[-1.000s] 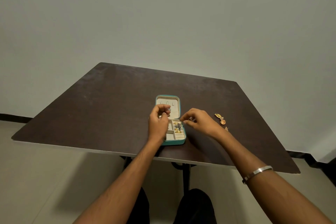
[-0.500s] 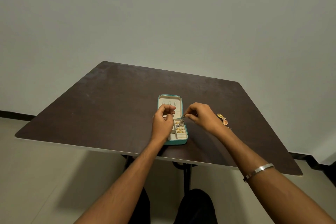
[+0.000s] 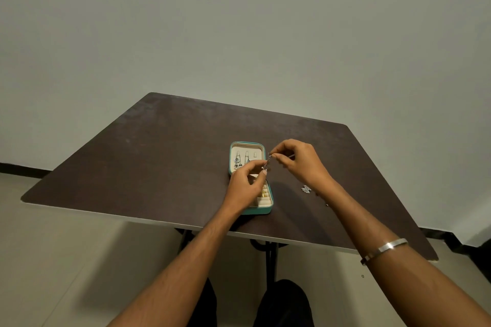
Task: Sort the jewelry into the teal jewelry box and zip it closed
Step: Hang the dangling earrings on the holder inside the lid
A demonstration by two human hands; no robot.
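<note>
Both forearms are bare with no sleeves, the right arm wears a plain silver metal bangle [image 3: 384, 249] at the lower right of the frame, and dark black trousers [image 3: 281, 302] cover the legs at the bottom centre.

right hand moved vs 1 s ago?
Yes. The right hand has lifted up and away from the jewelry box's tray, and is now level with the open lid, pinching a small silver piece together with the left hand.

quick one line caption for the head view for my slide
Both hands, left hand and right hand, pinch a small silver jewelry piece above the open teal jewelry box on a dark table.
</note>
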